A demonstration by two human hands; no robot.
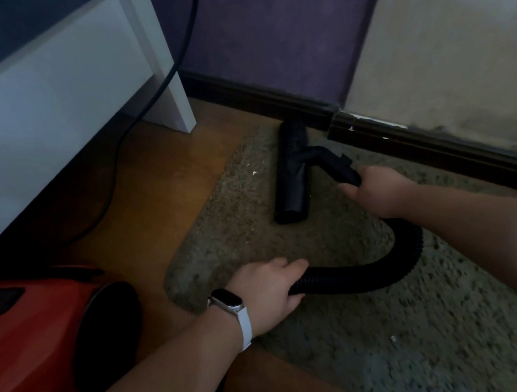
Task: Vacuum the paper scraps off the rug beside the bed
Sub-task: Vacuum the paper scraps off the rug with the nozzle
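Note:
A grey-green shaggy rug (346, 330) lies on the wooden floor beside a white bed frame (46, 100). A black vacuum floor head (291, 172) rests on the rug near the skirting board. My right hand (375, 190) grips the black handle tube just behind the head. The ribbed black hose (372, 274) curves back from there, and my left hand (269, 288), with a watch on the wrist, grips its lower stretch. A small white paper scrap (254, 172) lies on the rug left of the head, and another scrap (393, 338) lies nearer to me.
The red vacuum body (38, 343) sits on the floor at lower left. A black power cord (155, 94) runs down past the bed leg and across the wooden floor (154, 201). A dark skirting board (404, 134) and wall bound the rug at the back.

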